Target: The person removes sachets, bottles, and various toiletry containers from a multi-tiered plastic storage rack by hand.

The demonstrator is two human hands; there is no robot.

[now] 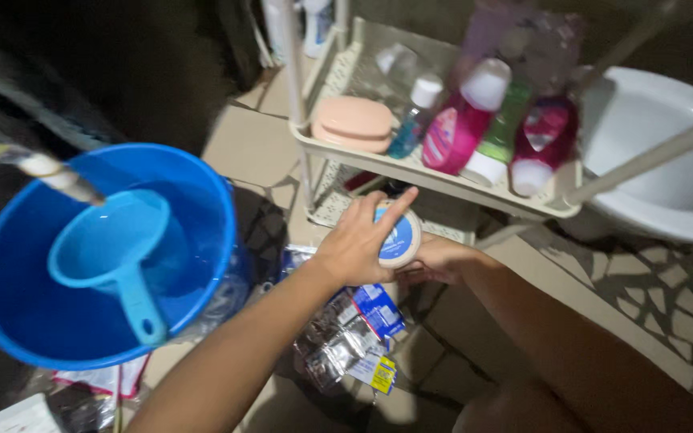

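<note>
Head view, centre frame: the left hand (360, 240) grips a small round cream-coloured jar with a blue label (397, 236), index finger laid across its lid; the right hand (435, 261) cups the jar from below, though its fingers are largely hidden. Beneath lie several crinkled silver sachets with blue and yellow labels (354, 337). At upper right, a cream plastic rack (435, 176) carries one peach soap case (353, 123) and about six bottles, blurred. A blue bucket (210, 200) at left holds one light-blue dipper (114, 248). A white toilet bowl (667, 152) fills the right edge.
</note>
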